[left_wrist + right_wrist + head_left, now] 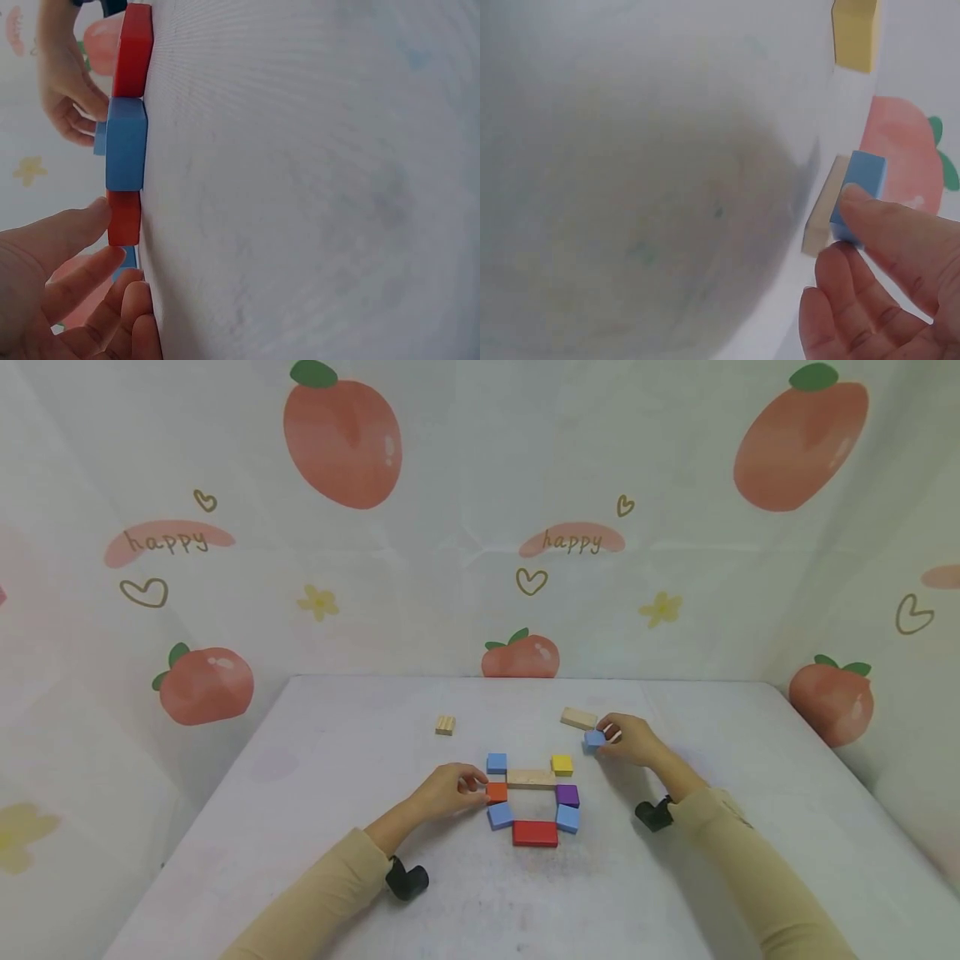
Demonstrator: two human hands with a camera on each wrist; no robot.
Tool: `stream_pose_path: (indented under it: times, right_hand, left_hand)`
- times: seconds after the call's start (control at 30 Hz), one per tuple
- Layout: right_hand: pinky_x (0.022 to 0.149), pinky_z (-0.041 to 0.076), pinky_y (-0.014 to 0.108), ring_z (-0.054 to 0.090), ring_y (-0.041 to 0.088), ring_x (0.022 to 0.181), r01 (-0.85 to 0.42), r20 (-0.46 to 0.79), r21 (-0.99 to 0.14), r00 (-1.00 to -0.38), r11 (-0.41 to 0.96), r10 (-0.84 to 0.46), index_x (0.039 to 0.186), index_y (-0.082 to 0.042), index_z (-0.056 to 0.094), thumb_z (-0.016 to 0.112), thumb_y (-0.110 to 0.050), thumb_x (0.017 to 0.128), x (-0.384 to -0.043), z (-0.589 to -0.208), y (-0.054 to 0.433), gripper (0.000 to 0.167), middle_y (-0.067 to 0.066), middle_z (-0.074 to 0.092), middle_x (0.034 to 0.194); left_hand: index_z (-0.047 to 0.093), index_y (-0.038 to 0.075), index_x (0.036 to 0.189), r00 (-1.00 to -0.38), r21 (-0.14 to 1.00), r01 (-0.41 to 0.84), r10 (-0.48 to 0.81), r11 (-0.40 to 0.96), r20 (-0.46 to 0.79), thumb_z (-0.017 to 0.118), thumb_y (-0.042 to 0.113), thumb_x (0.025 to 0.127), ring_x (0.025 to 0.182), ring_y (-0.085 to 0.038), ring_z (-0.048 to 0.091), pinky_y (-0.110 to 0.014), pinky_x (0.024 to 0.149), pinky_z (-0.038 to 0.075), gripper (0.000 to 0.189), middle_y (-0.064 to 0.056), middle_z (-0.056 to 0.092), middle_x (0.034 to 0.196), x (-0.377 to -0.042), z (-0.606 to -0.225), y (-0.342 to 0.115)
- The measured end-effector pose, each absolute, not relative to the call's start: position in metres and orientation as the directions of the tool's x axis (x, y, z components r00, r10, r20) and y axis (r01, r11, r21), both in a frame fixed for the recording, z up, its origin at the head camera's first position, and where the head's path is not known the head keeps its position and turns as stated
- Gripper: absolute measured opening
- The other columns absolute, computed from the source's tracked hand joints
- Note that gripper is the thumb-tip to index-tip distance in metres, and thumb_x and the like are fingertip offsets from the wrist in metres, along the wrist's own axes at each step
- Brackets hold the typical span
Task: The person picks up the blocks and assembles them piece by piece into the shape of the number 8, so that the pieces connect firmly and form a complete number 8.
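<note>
My right hand (633, 741) pinches a blue block (861, 187) between thumb and fingertips, right beside a plain wooden block (579, 718) at the back. At the left of the block layout, the thumb and index fingertips of my left hand (448, 790) lie around an orange-red block (497, 792). A blue block (497, 763) stands behind that one, and another blue block (500, 816) in front. A long wooden block (531, 779) spans the back. Down the right side come a yellow block (562, 766), a purple block (567, 796) and a blue block (567, 818).
A red block (536, 834) lies at the front of the layout. Farther back to the left sits a small ridged wooden block (446, 725). The white table (337, 727) meets a printed cloth (420, 610) behind. Both wrists wear black cameras (407, 880).
</note>
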State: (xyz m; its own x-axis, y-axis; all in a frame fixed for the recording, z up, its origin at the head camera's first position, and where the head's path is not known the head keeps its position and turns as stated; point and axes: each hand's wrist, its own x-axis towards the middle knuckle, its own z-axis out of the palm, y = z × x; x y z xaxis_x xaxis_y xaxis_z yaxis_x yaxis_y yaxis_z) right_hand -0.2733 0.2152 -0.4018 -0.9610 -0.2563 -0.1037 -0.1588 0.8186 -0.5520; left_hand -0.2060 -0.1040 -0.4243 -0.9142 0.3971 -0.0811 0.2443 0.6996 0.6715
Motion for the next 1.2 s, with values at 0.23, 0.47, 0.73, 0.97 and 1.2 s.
stream_pose_path:
  times: [0.23, 0.47, 0.73, 0.97, 1.2]
  right_hand:
    - [0.083, 0.052, 0.042, 0.061, 0.032, 0.093, -0.185, -0.095, -0.562, -0.954, 0.806, -0.285, 0.111, 0.003, 0.055, 0.067, -0.005, 0.083, -0.277, -0.401, 0.201, 0.032, 0.023, 0.060, 0.105]
    - [0.085, 0.052, 0.041, 0.061, 0.030, 0.092, -0.226, -0.079, -0.557, -0.943, 0.799, -0.322, 0.109, 0.001, 0.056, 0.066, -0.005, 0.083, -0.284, -0.404, 0.193, 0.029, 0.021, 0.061, 0.104]
    - [0.085, 0.052, 0.041, 0.060, 0.029, 0.091, -0.251, -0.090, -0.552, -0.930, 0.795, -0.356, 0.108, 0.001, 0.057, 0.067, -0.006, 0.083, -0.288, -0.407, 0.187, 0.028, 0.020, 0.062, 0.103]
    - [0.085, 0.053, 0.039, 0.060, 0.026, 0.091, -0.267, -0.108, -0.529, -0.920, 0.805, -0.376, 0.110, -0.002, 0.058, 0.069, -0.008, 0.082, -0.292, -0.409, 0.181, 0.030, 0.017, 0.063, 0.103]
    - [0.084, 0.053, 0.039, 0.061, 0.026, 0.089, -0.313, -0.104, -0.505, -0.903, 0.804, -0.417, 0.108, -0.003, 0.059, 0.070, -0.009, 0.081, -0.292, -0.410, 0.177, 0.030, 0.017, 0.063, 0.102]
  left_hand:
    - [0.066, 0.009, 0.105, -0.912, 0.665, 0.256, 0.404, 0.702, -0.076, 0.070, 0.023, 0.082, 0.079, -0.012, 0.052, -0.023, 0.069, 0.043, 0.027, -0.004, 0.063, 0.092, -0.206, -0.425, -0.104]
    - [0.066, 0.008, 0.105, -0.910, 0.661, 0.269, 0.410, 0.701, -0.065, 0.071, 0.023, 0.082, 0.079, -0.011, 0.053, -0.023, 0.069, 0.045, 0.028, -0.005, 0.064, 0.092, -0.207, -0.425, -0.104]
    - [0.066, 0.008, 0.104, -0.916, 0.660, 0.247, 0.393, 0.709, -0.079, 0.072, 0.023, 0.081, 0.079, -0.012, 0.052, -0.023, 0.070, 0.044, 0.027, -0.004, 0.064, 0.092, -0.208, -0.427, -0.103]
    - [0.066, 0.008, 0.104, -0.917, 0.659, 0.244, 0.390, 0.711, -0.081, 0.072, 0.023, 0.081, 0.079, -0.012, 0.052, -0.023, 0.070, 0.044, 0.027, -0.004, 0.064, 0.092, -0.207, -0.426, -0.103]
    - [0.067, 0.008, 0.104, -0.918, 0.660, 0.239, 0.387, 0.712, -0.085, 0.072, 0.022, 0.081, 0.080, -0.012, 0.052, -0.023, 0.071, 0.044, 0.028, -0.005, 0.064, 0.093, -0.206, -0.424, -0.102]
